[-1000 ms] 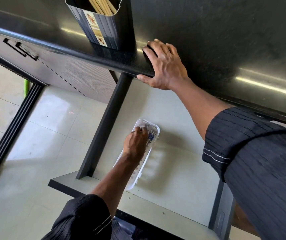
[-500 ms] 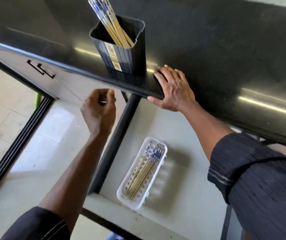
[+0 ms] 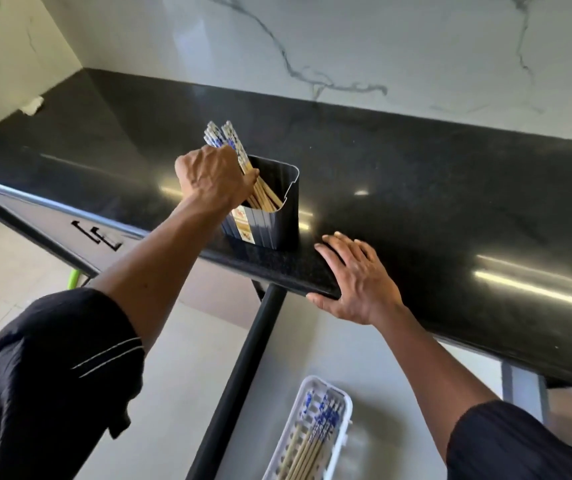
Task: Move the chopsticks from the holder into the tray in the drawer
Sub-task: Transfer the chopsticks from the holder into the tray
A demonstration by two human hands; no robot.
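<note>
A dark ribbed holder [image 3: 270, 216] stands near the front edge of the black countertop [image 3: 416, 188]. Several wooden chopsticks with blue-and-white tops [image 3: 229, 140] lean out of it to the left. My left hand [image 3: 211, 178] is at the holder's mouth, fingers curled round some of those chopsticks. My right hand [image 3: 357, 278] lies flat on the counter's front edge, thumb under the lip. Below, in the open drawer [image 3: 277, 393], a white slotted tray [image 3: 341, 441] holds several chopsticks [image 3: 315, 431].
A marble-look wall [image 3: 346, 39] rises behind the counter. The drawer's dark left side rail [image 3: 239, 386] runs down from the counter edge. Closed cabinet fronts with black handles [image 3: 97, 235] are to the left, above a pale tiled floor [image 3: 7, 271].
My left hand left the tray in the drawer, rose past the counter edge, and now grips chopsticks in the holder. My view tilted up. The right hand stayed on the counter edge.
</note>
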